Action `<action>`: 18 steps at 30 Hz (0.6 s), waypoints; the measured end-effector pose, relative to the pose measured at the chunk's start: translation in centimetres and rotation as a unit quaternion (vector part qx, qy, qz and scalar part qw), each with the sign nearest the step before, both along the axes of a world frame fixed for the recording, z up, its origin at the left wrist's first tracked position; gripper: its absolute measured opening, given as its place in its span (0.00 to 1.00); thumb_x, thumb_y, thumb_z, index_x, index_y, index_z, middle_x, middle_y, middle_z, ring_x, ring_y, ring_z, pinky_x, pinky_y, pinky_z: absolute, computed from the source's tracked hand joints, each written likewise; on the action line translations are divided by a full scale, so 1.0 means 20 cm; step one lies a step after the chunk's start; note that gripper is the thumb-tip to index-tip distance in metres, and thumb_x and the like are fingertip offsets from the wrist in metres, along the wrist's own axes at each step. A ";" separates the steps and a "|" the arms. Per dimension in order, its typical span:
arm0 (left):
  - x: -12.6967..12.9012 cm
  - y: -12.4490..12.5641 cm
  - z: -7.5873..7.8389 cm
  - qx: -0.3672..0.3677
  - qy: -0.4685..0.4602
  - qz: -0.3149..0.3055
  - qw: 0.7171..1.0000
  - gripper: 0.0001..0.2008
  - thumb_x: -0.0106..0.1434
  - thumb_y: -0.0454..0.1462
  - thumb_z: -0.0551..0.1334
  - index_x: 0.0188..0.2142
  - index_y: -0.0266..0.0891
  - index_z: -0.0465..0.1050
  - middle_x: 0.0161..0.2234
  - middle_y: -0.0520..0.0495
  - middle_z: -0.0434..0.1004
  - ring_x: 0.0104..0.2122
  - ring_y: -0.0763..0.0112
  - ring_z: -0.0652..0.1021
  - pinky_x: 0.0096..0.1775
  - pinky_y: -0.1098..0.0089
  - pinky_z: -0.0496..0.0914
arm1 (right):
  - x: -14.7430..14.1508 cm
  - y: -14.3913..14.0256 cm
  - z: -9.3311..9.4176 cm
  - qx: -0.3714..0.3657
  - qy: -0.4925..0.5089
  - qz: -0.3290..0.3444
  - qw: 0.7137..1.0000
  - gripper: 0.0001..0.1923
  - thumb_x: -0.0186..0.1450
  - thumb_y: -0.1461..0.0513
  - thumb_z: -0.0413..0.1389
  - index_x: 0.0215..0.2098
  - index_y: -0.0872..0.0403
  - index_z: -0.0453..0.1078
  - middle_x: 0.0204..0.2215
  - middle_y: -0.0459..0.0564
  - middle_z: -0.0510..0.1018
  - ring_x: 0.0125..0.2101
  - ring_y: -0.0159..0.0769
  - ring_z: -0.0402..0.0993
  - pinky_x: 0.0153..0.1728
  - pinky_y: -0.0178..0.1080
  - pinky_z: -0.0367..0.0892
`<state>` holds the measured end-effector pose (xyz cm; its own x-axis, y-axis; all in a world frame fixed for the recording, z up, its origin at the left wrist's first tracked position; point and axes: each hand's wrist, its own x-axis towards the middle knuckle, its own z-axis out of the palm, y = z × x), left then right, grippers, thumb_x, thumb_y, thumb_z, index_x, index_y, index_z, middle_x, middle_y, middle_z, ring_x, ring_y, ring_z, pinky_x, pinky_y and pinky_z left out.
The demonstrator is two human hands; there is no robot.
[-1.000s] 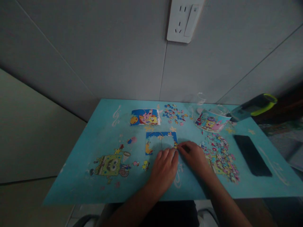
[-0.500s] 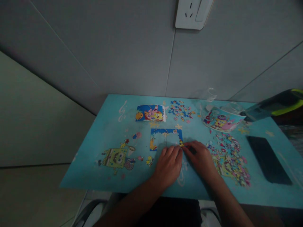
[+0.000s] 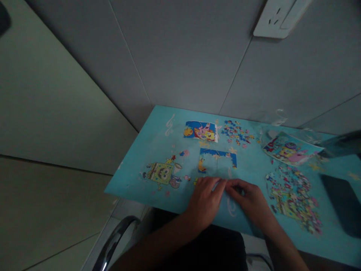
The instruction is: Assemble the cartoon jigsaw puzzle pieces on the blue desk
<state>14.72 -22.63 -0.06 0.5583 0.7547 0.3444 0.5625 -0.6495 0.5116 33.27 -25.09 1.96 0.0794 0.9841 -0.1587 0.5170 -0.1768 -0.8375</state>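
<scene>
A partly built jigsaw frame (image 3: 217,160) with blue edges lies mid-table. Just in front of it my two hands meet, fingertips touching. My left hand (image 3: 207,199) rests palm down on the blue tabletop and holds nothing. My right hand (image 3: 249,197) sits beside it with its fingers curled; the dim, blurred view hides whether a piece is between them. A wide heap of loose puzzle pieces (image 3: 293,192) lies right of my right hand. A smaller scatter of pieces (image 3: 237,131) lies behind the frame.
The blue table (image 3: 135,177) has a printed cartoon figure (image 3: 162,173) at left. A picture card (image 3: 200,130) lies at the back, a cartoon-printed box (image 3: 290,150) back right, a dark phone (image 3: 342,203) far right. A wall socket (image 3: 279,17) is above. A chair's metal tube (image 3: 113,241) shows below.
The camera has swung left and tilted, so the table shifted right in view. Both hands have drawn back slightly from the frame's lower right corner. The small piece at my right fingertips no longer shows.
</scene>
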 end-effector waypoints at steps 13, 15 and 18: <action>-0.62 0.18 -0.06 -0.016 -0.029 0.142 0.989 0.07 0.71 0.33 0.61 0.46 0.41 0.77 0.42 0.46 0.81 0.43 0.61 0.79 0.48 0.56 0.72 | -0.38 0.04 -0.12 0.095 -0.123 0.082 0.984 0.06 0.69 0.59 0.60 0.42 0.50 0.78 0.38 0.49 0.82 0.40 0.41 0.78 0.45 0.44 0.72; -0.64 0.22 -0.07 -0.016 -0.010 0.147 0.989 0.07 0.70 0.33 0.61 0.46 0.41 0.77 0.42 0.46 0.80 0.44 0.60 0.78 0.49 0.55 0.72 | -0.40 0.04 -0.12 0.104 -0.168 0.081 0.977 0.06 0.69 0.59 0.60 0.42 0.51 0.77 0.37 0.50 0.81 0.39 0.42 0.77 0.46 0.47 0.72; -0.62 0.25 -0.09 -0.022 -0.001 0.140 0.990 0.08 0.71 0.33 0.61 0.46 0.41 0.77 0.41 0.46 0.79 0.43 0.60 0.77 0.48 0.55 0.72 | -0.42 0.03 -0.12 0.106 -0.195 0.081 0.972 0.06 0.69 0.59 0.60 0.42 0.52 0.76 0.38 0.51 0.80 0.40 0.43 0.77 0.46 0.48 0.72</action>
